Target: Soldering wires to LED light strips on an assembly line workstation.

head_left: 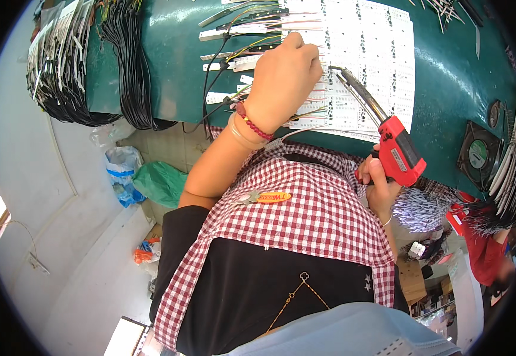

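My right hand is wrapped around the handle of a red and black soldering gun. Its long metal tip slants up and left to the white circuit board panel, which carries rows of small dark parts. Over the panel's left side, close to the tip, my left hand is closed with its knuckles up. Its fingertips are turned down, so what they pinch is hidden. Thin coloured wires and narrow white strips with black cables stick out to the left of the panel.
The green table holds a thick bundle of black cables and white-tipped wires hanging over its left edge. A black fan stands at the right, beside grey wires. Loose thin pieces lie at the far right.
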Motion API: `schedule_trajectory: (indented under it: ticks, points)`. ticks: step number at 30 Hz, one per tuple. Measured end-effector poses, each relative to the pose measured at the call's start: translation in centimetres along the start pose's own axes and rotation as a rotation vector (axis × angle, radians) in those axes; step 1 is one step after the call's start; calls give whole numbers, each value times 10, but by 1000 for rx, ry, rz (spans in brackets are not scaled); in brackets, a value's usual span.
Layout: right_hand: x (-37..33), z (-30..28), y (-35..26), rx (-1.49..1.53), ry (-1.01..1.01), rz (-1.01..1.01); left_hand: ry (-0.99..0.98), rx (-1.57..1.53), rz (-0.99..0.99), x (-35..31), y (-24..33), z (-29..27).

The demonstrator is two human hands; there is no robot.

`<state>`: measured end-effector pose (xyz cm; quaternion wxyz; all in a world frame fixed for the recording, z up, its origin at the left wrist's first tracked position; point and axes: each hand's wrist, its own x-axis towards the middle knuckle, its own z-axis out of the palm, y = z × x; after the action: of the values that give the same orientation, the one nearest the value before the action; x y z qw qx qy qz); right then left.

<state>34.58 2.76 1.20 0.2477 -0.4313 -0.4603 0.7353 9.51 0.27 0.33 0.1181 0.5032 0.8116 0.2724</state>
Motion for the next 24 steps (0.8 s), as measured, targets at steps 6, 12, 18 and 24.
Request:
schedule_trajectory:
  ticks: [6, 12, 18, 24]
  points:
    - [-1, 0, 0, -27, -1, -12, -46, -19, 31, -1, 0, 0]
    - [0, 0, 0, -51, -8, -3, -50, 34, 46, 0, 2, 1]
    - [0, -1, 1, -183, -100, -6, -41, 58, 30, 0, 3, 3]
    - [-2, 5, -1, -33, -6, -51, -62, 95, 29, 0, 2, 2]
